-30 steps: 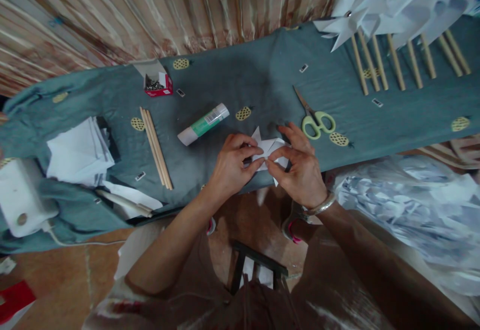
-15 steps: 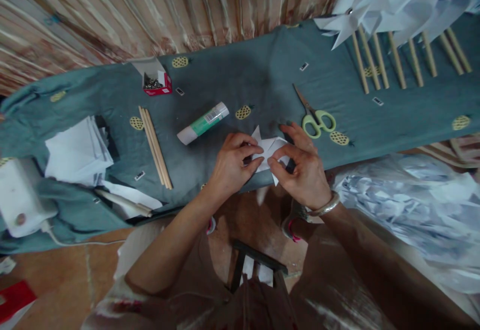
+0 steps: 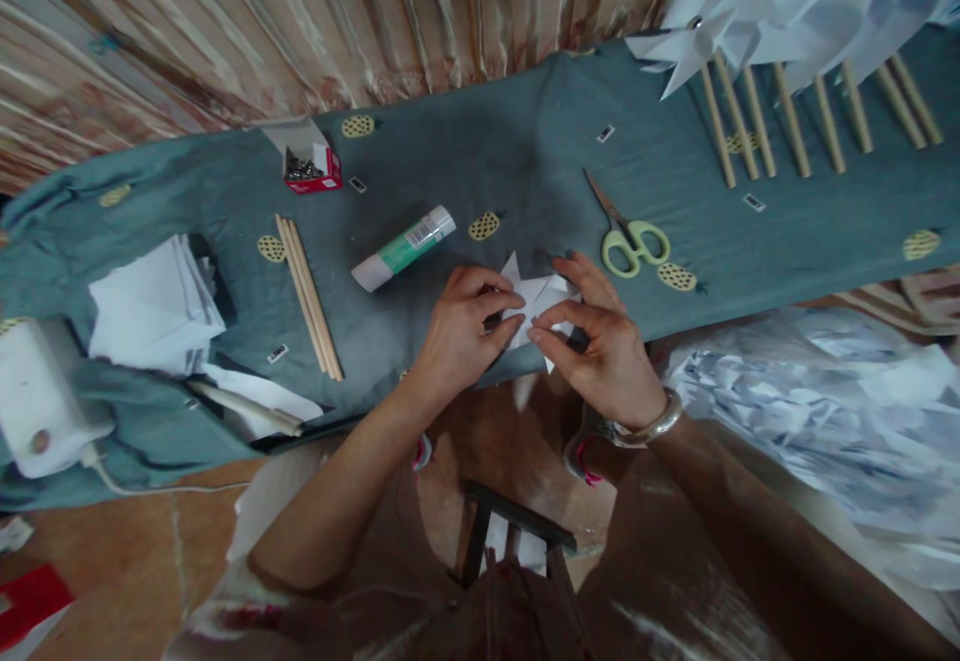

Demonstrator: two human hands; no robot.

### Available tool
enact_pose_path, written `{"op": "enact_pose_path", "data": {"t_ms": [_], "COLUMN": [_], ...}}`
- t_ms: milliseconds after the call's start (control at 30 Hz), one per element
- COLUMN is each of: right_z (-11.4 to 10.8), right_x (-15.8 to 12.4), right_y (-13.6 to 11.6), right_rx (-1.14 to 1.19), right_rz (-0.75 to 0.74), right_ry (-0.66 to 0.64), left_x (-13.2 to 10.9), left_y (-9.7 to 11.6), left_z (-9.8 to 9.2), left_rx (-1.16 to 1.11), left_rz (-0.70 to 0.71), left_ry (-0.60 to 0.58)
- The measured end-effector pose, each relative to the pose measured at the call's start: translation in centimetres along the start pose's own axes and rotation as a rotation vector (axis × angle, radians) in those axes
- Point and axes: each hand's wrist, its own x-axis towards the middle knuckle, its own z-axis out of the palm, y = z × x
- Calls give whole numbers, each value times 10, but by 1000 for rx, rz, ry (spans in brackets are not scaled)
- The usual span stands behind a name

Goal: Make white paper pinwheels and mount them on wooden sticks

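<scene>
A small folded piece of white paper point(image 3: 534, 303) with pointed corners lies between my two hands at the table's near edge. My left hand point(image 3: 466, 326) pinches its left side between thumb and fingers. On the right side, my right hand point(image 3: 600, 341) has its thumb and forefinger closed on the paper near its middle, with the other fingers raised over the far edge. A glue stick point(image 3: 405, 248) lies beyond my left hand. Scissors with green handles point(image 3: 627, 236) rest just beyond my right hand.
White pinwheels point(image 3: 780, 16) on sticks lie at the far right. A red box of metal pins point(image 3: 313, 171), loose sticks point(image 3: 309, 296), stacked white paper point(image 3: 154, 306) and a white power block point(image 3: 45, 396) are left. A plastic bag of paper pieces point(image 3: 817, 401) sits right.
My right thumb and forefinger have shifted slightly left over the paper, and the raised fingers moved a little left too. My left hand keeps its hold.
</scene>
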Motion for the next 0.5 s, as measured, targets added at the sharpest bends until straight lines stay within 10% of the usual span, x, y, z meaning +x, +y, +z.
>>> {"op": "enact_pose_path", "data": {"t_ms": [500], "right_z": [9], "right_x": [4], "right_y": [1], "right_rx": [-84], "right_rz": [12], "right_ry": [83], "left_x": [0], "left_y": [0], "left_z": [0], "left_rx": [19], "left_rz": [13], "left_ry": [-4]}}
